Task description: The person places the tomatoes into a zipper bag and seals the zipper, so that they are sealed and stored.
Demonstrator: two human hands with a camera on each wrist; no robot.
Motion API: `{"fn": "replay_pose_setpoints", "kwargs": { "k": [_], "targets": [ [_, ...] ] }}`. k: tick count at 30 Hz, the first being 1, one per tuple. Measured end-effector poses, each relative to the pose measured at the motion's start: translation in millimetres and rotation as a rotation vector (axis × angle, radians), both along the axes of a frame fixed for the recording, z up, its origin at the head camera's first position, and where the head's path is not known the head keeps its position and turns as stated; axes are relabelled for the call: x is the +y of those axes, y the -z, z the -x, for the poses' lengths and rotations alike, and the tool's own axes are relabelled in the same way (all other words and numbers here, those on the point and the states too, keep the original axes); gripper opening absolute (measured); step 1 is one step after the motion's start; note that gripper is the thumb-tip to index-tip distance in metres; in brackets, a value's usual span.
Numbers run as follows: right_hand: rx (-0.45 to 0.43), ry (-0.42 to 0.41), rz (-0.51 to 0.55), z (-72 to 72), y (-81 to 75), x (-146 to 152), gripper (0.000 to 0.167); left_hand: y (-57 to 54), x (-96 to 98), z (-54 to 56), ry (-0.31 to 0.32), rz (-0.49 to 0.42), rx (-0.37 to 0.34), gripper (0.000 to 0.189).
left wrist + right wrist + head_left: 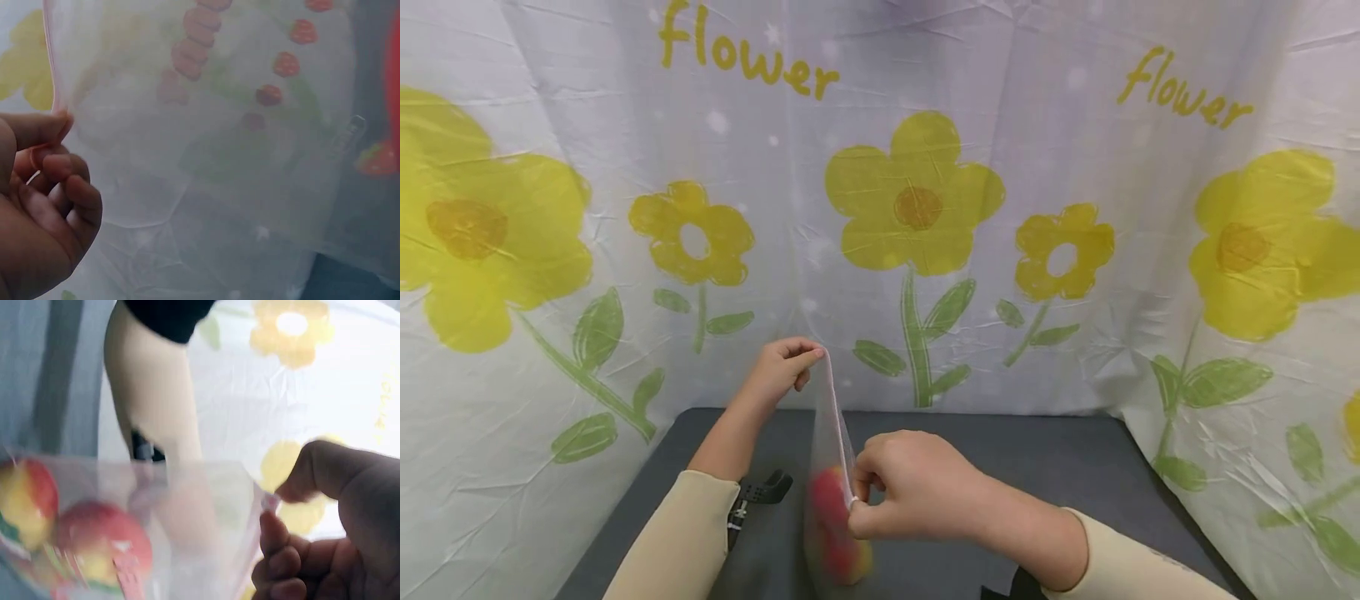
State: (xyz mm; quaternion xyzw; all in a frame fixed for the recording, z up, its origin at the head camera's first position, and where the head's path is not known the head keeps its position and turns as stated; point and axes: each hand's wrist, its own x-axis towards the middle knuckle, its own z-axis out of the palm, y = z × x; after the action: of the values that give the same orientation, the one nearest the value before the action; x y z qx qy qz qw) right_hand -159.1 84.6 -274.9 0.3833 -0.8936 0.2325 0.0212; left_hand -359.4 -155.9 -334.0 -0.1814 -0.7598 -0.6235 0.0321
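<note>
A translucent bag (824,429) with a pink edge strip and printed strawberries hangs between my two hands. My left hand (781,371) pinches the far upper corner of its edge between thumb and forefinger. At the near end, my right hand (917,487) pinches the other corner, where a small whitish piece (270,501) shows at the fingertips. Red-and-yellow round fruits (103,544) sit low inside the bag. The pink edge (50,56) runs up from the left fingertips in the left wrist view. The edge looks drawn straight between the hands.
A dark grey table (1022,450) lies below the hands. Behind it and along both sides hangs a white curtain (790,250) with yellow flowers. Black straps (767,487) are on the wrists, over cream sleeves.
</note>
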Motion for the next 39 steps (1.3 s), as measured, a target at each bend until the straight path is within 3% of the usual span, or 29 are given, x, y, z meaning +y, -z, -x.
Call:
{"fn": "replay_pose_setpoints", "kwargs": {
  "k": [4, 8, 16, 23, 31, 39],
  "targets": [
    [0.015, 0.053, 0.052, -2.8, 11.6, -22.3, 0.017, 3.7, 9.3, 13.1, 0.068, 0.069, 0.018, 0.029],
    [-0.005, 0.110, 0.091, -3.8, 18.6, -27.7, 0.019, 7.6, 23.1, 19.3, 0.102, 0.089, 0.021, 0.026],
    [-0.108, 0.184, 0.156, -10.6, 23.3, -4.5, 0.014, 10.3, 46.4, 22.2, 0.144, 0.073, 0.001, 0.031],
    [-0.164, 0.301, 0.178, -23.3, 36.4, 26.9, 0.012, 8.5, 73.8, 22.2, 0.198, 0.114, -0.041, 0.020],
    [-0.298, 0.417, 0.248, -40.8, 64.0, 67.8, 0.009, 19.2, 125.4, 23.0, 0.282, 0.286, -0.027, 0.016],
    [-0.410, 0.458, 0.312, -53.9, 110.3, 111.9, 0.009, 45.0, 185.2, 17.0, 0.336, 0.538, 0.150, 0.017]
  ]
}}
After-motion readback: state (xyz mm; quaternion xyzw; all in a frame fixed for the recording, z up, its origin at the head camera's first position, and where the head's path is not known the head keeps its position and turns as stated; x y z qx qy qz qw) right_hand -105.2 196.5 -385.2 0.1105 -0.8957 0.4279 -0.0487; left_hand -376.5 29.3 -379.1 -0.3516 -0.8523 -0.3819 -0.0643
